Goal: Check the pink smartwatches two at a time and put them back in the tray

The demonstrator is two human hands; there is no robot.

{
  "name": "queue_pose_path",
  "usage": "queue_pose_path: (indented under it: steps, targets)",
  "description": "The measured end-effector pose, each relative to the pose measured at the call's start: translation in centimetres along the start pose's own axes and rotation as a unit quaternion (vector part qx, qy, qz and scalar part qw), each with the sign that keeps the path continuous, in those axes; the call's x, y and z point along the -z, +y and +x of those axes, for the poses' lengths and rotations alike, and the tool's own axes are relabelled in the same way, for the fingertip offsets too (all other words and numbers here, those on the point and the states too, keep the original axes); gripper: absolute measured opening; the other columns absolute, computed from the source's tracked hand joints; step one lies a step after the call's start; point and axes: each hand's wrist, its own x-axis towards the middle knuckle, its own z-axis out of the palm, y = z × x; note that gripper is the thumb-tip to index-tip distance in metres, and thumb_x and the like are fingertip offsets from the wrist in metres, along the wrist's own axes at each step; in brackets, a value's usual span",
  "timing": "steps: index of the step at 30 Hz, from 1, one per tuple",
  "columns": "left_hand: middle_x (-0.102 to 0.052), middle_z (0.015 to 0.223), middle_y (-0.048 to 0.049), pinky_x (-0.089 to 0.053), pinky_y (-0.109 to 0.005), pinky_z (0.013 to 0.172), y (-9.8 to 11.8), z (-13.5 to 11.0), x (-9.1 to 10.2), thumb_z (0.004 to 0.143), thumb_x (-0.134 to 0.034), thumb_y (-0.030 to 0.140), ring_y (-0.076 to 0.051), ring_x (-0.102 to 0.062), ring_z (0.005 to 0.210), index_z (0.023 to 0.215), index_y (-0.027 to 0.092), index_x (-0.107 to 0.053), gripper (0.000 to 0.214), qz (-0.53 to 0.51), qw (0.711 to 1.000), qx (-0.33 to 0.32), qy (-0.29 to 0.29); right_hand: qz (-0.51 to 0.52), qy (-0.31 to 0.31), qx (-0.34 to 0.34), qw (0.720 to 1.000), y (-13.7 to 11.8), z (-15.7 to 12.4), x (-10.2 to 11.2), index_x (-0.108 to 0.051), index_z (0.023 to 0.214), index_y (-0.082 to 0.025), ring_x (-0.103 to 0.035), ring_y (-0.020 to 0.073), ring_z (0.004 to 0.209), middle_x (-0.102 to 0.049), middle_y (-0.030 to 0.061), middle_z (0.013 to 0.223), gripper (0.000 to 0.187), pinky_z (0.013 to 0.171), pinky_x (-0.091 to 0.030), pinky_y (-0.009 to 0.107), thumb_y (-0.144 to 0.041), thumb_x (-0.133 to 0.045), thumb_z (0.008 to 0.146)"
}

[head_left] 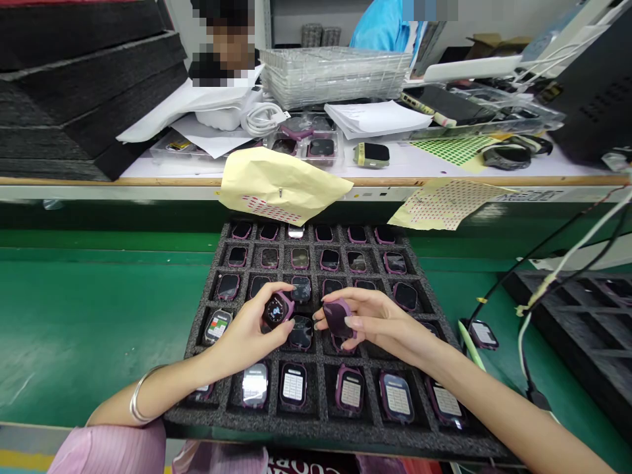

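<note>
Hands [249,329] [382,324] around two purple watches [276,309] [337,319]

The left forearm [182,378] slants up from the lower left to the left hand [249,329], whose index finger [271,288] and thumb [276,337] bend toward each other in a pinching grip. The right forearm [494,401] slants up from the lower right; the right hand [390,327] grips too, fingers [359,294] curled above the right thumb [364,324]. The hands face each other, near but apart.
</note>
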Motion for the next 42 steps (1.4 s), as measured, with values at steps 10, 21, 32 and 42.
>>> queue_pose_path:
  steps: [10, 21, 32, 42]
  targets:
    - [-0.053, 0.088, 0.0017, -0.038, -0.020, 0.057, 0.21, -0.19, 0.26, 0.083, -0.054, 0.016, -0.011, -0.048, 0.065, 0.113, 0.023, -0.049, 0.032, 0.009, 1.000, 0.013, -0.026, -0.040, 0.051, 0.025, 0.998, 0.08, -0.10, -0.30, -0.064, 0.104, -0.015, -0.065, 0.0271, 0.094, -0.063, 0.0067, 0.088, 0.030, 0.059, -0.060, 0.025, -0.016, -0.076, 0.076]
    - [-0.054, 0.092, 0.0002, -0.034, -0.019, 0.045, 0.24, -0.25, 0.54, 0.087, -0.053, 0.025, -0.008, -0.041, 0.051, 0.121, 0.024, -0.046, 0.035, 0.011, 0.999, 0.029, -0.013, -0.057, 0.070, 0.031, 0.995, -0.35, -0.48, -0.57, -0.062, 0.104, -0.016, -0.062, 0.0324, 0.103, -0.063, 0.0077, 0.092, 0.030, 0.062, -0.061, 0.027, -0.022, -0.076, 0.078]
    - [-0.057, 0.098, -0.0021, -0.046, -0.021, 0.055, 0.17, -0.19, 0.63, 0.087, -0.054, 0.029, -0.011, -0.053, 0.061, 0.125, 0.025, -0.045, 0.040, 0.015, 1.000, 0.019, 0.020, -0.062, 0.044, 0.050, 0.996, -0.29, -0.49, -0.01, -0.063, 0.106, -0.016, -0.064, 0.0321, 0.101, -0.064, 0.0089, 0.094, 0.027, 0.061, -0.060, 0.027, -0.021, -0.074, 0.081]
    - [-0.056, 0.093, -0.0010, -0.040, -0.020, 0.048, 0.20, -0.24, 0.81, 0.086, -0.054, 0.029, -0.009, -0.047, 0.053, 0.123, 0.024, -0.047, 0.038, 0.020, 0.999, 0.026, 0.004, -0.073, 0.052, 0.040, 0.995, -0.44, -0.67, -0.02, -0.064, 0.104, -0.016, -0.064, 0.0312, 0.100, -0.064, 0.0082, 0.092, 0.029, 0.061, -0.061, 0.029, -0.023, -0.076, 0.078]
